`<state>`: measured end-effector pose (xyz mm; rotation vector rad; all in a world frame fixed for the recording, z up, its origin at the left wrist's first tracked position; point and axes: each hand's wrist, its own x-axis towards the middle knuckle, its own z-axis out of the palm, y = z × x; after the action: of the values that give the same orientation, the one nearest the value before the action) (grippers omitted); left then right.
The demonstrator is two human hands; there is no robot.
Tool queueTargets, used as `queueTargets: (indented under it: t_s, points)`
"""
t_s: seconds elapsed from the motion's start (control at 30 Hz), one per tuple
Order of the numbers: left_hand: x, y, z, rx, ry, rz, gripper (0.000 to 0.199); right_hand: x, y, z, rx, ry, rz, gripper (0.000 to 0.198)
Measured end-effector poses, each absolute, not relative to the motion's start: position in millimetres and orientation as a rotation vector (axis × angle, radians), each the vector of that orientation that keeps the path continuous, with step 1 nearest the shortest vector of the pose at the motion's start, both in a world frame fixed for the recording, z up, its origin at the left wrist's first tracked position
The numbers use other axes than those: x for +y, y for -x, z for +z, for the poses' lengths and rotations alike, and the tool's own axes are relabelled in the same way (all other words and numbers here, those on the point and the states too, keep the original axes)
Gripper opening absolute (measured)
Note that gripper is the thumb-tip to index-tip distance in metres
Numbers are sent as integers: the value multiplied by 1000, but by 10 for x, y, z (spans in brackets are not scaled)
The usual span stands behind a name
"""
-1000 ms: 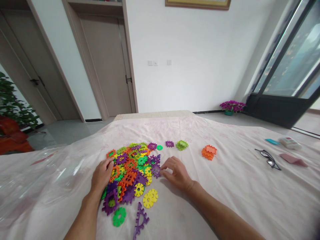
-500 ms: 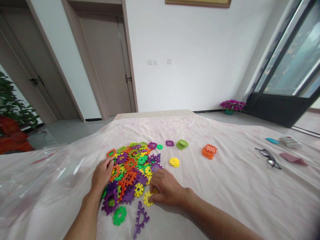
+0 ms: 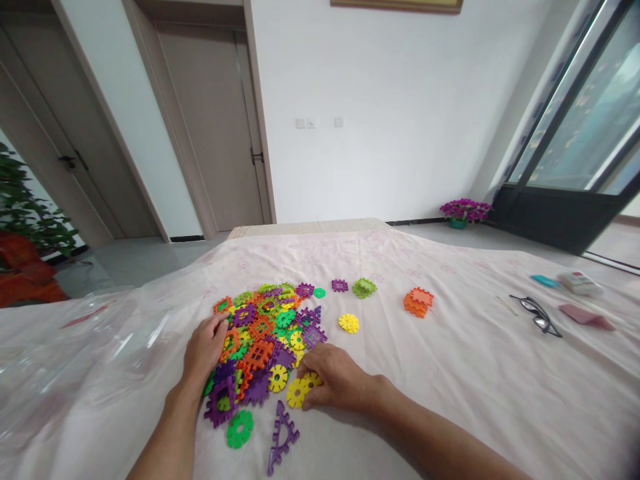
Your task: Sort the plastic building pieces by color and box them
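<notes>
A heap of colourful plastic interlocking pieces [image 3: 260, 353] lies on the cloth, mixing purple, orange and green squares with notched discs. My left hand [image 3: 203, 347] rests against the heap's left edge, fingers loosely spread and no piece visibly gripped. Right of the heap, my right hand [image 3: 335, 377] curls its thumb and fingers around yellow notched discs [image 3: 297, 393], two of which show overlapping; the fingertips are partly hidden. Near it lie another yellow disc [image 3: 279, 378], a purple triangular piece [image 3: 283, 437] and a green disc [image 3: 240, 429].
Beyond my right hand sit a yellow disc stack [image 3: 349, 324], light-green pieces [image 3: 365, 288], a purple square [image 3: 339, 285] and orange squares [image 3: 419, 302]. Eyeglasses [image 3: 537, 316] lie at the right, a clear plastic bag [image 3: 115, 347] at the left. The tablecloth [image 3: 450, 387] has wrinkles.
My right hand has shifted slightly down and closer around the yellow discs, and a second disc now shows more under its fingers. My left hand stays where it was.
</notes>
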<state>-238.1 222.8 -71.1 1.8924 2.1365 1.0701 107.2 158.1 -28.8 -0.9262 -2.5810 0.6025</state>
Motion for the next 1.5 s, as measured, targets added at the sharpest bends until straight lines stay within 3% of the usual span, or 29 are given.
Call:
queueTargets:
  t_s: [0.13, 0.27, 0.6, 0.77, 1.0, 1.23, 1.37, 1.5]
  points:
    - [2212, 2366, -690, 2139, -1881, 1050, 47, 1640, -1118, -329, -2462, 984, 698, 34]
    - [2198, 2353, -671, 2146, -1864, 1041, 45, 1776, -1249, -311, -2201, 1116, 578, 15]
    - [2218, 2362, -692, 2132, -1862, 1038, 49, 1986, -1680, -215, -1960, 1473, -16, 20]
    - [2215, 2362, -681, 2146, -1879, 1041, 47, 1857, -1423, -223, -2250, 1268, 87, 25]
    - [2216, 2361, -685, 2153, -1876, 1036, 46, 1838, -1132, -234, -2302, 1379, 143, 58]
    - [2211, 2364, -684, 2156, -1851, 1031, 44, 1978, -1250, -329, -1959, 1245, 497, 25]
    - [2213, 2357, -672, 2169, -1852, 1032, 46, 2305, -1412, -313, -1647, 1279, 591, 23]
    - [2210, 2352, -663, 2157, -1860, 1037, 47, 2727, -1594, -176, -1470, 1406, 654, 34]
